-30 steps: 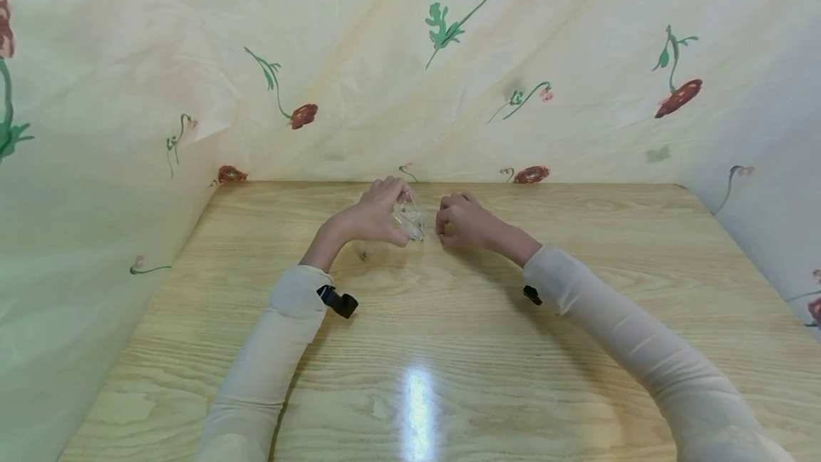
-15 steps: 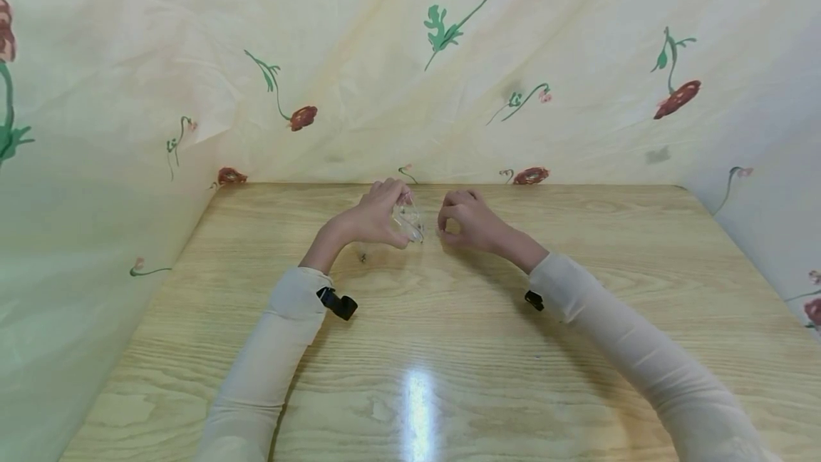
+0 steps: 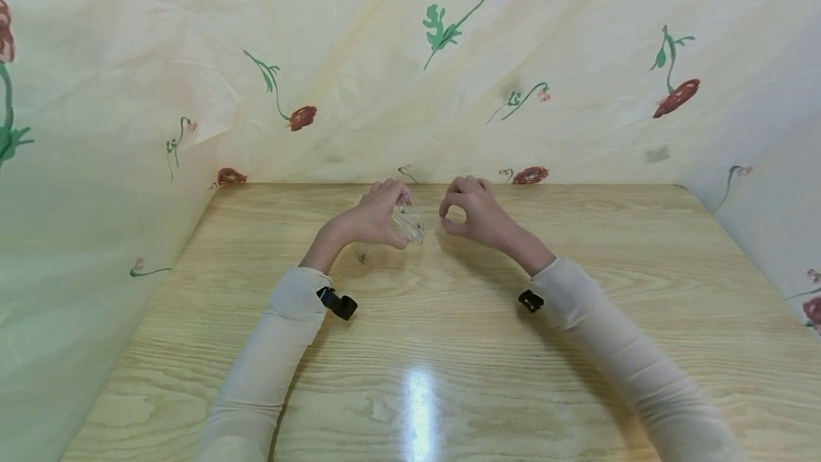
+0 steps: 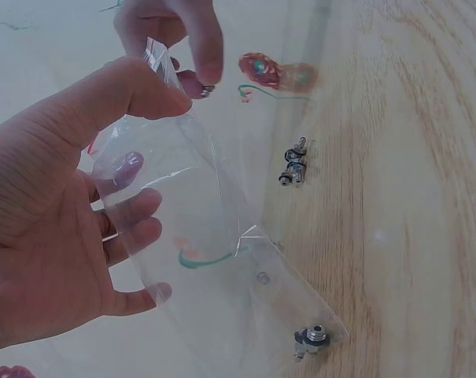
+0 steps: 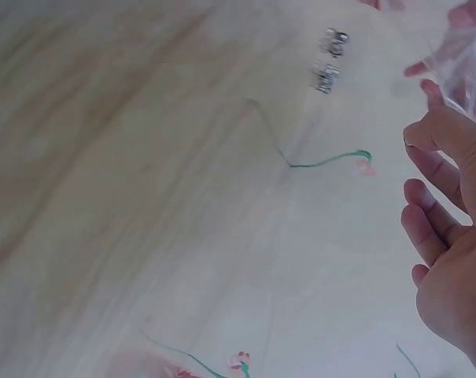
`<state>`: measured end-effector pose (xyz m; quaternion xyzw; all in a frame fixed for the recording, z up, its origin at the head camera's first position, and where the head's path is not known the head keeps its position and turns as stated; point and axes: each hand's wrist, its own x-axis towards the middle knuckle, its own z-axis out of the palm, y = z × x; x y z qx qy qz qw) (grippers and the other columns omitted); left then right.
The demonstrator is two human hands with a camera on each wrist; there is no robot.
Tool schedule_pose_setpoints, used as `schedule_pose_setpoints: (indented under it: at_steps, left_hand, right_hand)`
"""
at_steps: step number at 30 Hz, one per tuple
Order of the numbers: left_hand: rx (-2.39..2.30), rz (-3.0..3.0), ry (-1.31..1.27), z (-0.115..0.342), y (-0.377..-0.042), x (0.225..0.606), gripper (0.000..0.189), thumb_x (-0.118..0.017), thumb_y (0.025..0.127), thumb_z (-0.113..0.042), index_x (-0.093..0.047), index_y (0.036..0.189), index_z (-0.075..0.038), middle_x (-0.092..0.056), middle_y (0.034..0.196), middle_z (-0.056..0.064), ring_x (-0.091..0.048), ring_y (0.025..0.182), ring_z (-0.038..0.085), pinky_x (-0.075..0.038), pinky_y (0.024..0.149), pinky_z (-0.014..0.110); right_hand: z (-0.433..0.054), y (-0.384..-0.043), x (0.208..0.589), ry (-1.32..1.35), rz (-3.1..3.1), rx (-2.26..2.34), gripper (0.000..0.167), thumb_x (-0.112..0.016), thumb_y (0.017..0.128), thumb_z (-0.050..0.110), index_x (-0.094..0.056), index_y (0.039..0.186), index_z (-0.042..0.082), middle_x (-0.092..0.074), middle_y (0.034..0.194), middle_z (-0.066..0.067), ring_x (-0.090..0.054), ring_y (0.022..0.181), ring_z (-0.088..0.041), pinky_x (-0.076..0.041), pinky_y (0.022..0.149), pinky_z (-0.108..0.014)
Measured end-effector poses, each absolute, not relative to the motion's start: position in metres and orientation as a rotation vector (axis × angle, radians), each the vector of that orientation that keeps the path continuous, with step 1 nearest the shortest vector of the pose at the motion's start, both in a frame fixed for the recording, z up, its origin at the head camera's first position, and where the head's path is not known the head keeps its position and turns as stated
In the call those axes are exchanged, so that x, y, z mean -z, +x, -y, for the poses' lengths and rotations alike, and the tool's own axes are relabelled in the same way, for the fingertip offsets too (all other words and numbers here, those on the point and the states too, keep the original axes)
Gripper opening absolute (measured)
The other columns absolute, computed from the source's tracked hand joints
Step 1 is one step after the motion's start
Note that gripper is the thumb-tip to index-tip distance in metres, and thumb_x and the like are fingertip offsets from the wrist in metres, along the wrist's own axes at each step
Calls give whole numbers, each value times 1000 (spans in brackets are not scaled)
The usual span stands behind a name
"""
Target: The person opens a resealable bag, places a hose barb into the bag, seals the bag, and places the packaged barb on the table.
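My left hand [image 3: 378,216] holds a clear plastic bag [image 4: 194,189] by its upper edge, thumb outside and other fingers seen through the film. A small metal fitting with a dark ring [image 4: 311,340] shows at the bag's lower corner, near the tabletop. My right hand [image 3: 474,212] is just right of the bag's mouth. Its thumb and index finger pinch another small metal fitting [image 4: 207,91], mostly covered by the fingertips. Beyond the bag, more metal fittings [image 4: 295,161] lie close together on the table; the right wrist view shows these fittings [image 5: 329,61] too.
The wood-grain table [image 3: 321,376] reaches back to a pale curtain [image 3: 359,55] with printed red flowers, which also lines both sides. A black wrist strap [image 3: 338,303] hangs from the left sleeve, and another black strap [image 3: 531,300] shows at the right cuff.
My right hand has risen slightly and turned, its thumb and index finger now forming a rounder ring. The left hand and the bag have stayed nearly still.
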<state>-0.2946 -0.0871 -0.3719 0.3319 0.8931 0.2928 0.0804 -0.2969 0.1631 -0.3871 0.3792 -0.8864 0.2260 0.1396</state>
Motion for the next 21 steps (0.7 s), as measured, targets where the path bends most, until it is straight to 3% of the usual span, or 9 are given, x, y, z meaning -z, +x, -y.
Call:
schedule_pose_setpoints:
  at_steps: [21]
  left_hand:
    - [-878, -2673, 1016, 86, -297, 372, 61, -78, 75, -16, -44, 122, 0, -43, 117, 20, -33, 107, 27, -27, 89, 40]
  right_hand:
    - [-160, -294, 352, 1030, 2498, -831, 5, -75, 85, 4, -73, 88, 8, -59, 99, -13, -45, 92, -32, -27, 100, -62]
